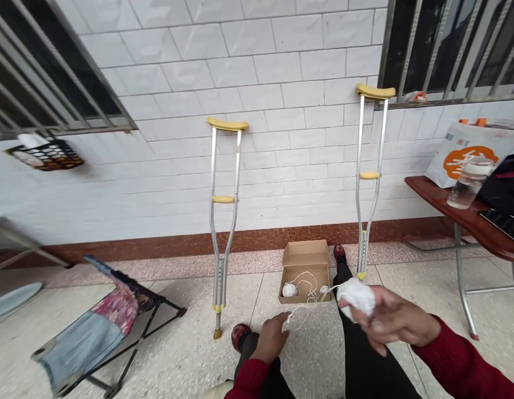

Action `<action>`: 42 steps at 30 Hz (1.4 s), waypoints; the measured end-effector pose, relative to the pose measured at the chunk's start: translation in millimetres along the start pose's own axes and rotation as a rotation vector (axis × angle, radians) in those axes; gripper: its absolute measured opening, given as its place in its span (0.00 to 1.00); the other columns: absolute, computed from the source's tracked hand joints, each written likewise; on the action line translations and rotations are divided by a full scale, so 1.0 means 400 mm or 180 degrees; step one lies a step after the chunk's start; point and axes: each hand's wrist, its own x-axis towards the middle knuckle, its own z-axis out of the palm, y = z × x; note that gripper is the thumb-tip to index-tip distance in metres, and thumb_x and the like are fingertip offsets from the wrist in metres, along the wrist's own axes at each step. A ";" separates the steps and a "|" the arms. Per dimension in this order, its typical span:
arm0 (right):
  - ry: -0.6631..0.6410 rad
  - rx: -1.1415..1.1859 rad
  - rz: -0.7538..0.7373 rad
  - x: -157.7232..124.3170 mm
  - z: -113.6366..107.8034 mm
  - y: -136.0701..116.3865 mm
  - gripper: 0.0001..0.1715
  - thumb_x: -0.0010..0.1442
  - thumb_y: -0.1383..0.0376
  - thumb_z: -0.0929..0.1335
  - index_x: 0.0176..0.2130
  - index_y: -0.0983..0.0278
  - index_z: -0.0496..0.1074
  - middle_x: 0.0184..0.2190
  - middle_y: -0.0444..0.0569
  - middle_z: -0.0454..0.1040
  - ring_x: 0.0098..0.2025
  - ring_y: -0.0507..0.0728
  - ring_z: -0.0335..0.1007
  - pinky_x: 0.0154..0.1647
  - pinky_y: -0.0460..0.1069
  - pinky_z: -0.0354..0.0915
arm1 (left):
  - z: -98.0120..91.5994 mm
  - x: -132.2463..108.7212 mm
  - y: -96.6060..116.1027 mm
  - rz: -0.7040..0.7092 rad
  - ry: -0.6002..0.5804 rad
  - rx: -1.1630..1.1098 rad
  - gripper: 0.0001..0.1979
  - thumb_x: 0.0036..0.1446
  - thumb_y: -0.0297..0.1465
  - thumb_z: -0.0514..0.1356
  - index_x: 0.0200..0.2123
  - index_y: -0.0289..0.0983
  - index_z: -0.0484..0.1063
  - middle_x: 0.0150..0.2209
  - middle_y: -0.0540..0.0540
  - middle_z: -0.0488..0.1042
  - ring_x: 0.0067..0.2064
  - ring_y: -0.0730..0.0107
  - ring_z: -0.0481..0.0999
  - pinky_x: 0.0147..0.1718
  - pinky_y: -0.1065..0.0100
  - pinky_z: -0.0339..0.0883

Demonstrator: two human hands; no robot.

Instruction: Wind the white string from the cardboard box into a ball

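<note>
And the right hand (392, 320) has its fingers wrapped round a white yarn ball (356, 296), off to the right of the left hand (271, 339), loosely curled beside the yarn strand (313, 296); whether it pinches, can't tell! Just ahead, between both hands, the open cardboard box (305, 253) cradles another ball (289, 290). Farther out, crutches (369, 175) stand before the tiled wall (281, 144).

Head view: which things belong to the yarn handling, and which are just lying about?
In use, it seems:
right hand, holding a white yarn ball;
left hand, near the loose strand;
open cardboard box with more yarn.

Apparently just around:
two crutches;
folding chair;
bottle and bag on the table.
</note>
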 end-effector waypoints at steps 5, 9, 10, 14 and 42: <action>-0.0053 0.0149 0.0806 0.098 -0.046 0.140 0.23 0.49 0.71 0.74 0.46 0.64 0.71 0.32 0.39 0.63 0.18 0.40 0.50 0.21 0.41 0.60 | 0.045 -0.034 0.199 0.0814 -0.0443 -0.1616 0.25 0.53 0.36 0.61 0.55 0.40 0.70 0.56 0.42 0.71 0.59 0.56 0.67 0.60 0.57 0.55; -0.0192 0.0386 0.0824 0.110 -0.066 0.152 0.22 0.49 0.71 0.75 0.45 0.66 0.71 0.32 0.40 0.65 0.19 0.41 0.51 0.25 0.43 0.61 | 0.098 -0.113 0.296 0.0312 -0.0754 -0.3302 0.25 0.53 0.46 0.62 0.48 0.36 0.75 0.46 0.39 0.77 0.50 0.52 0.74 0.51 0.57 0.65; -0.0174 0.0419 0.0747 0.107 -0.068 0.143 0.22 0.50 0.72 0.75 0.45 0.66 0.71 0.32 0.40 0.65 0.19 0.41 0.51 0.25 0.43 0.61 | 0.109 -0.133 0.307 0.0167 -0.0752 -0.3473 0.23 0.54 0.46 0.62 0.47 0.36 0.76 0.44 0.39 0.78 0.48 0.53 0.75 0.50 0.57 0.65; -0.0105 0.0423 0.0600 0.101 -0.069 0.118 0.22 0.50 0.73 0.74 0.46 0.65 0.71 0.34 0.41 0.65 0.19 0.41 0.52 0.24 0.43 0.58 | 0.133 -0.187 0.326 0.0300 -0.1182 -0.3559 0.21 0.57 0.44 0.61 0.45 0.33 0.77 0.35 0.39 0.78 0.40 0.56 0.76 0.46 0.59 0.67; 0.0402 -0.2022 0.1784 0.104 -0.234 0.337 0.34 0.30 0.69 0.80 0.37 0.66 0.66 0.28 0.39 0.68 0.19 0.45 0.62 0.15 0.39 0.60 | 0.068 -0.233 0.206 0.0998 -0.0421 0.0211 0.19 0.64 0.38 0.47 0.28 0.39 0.72 0.27 0.44 0.73 0.32 0.61 0.71 0.35 0.66 0.59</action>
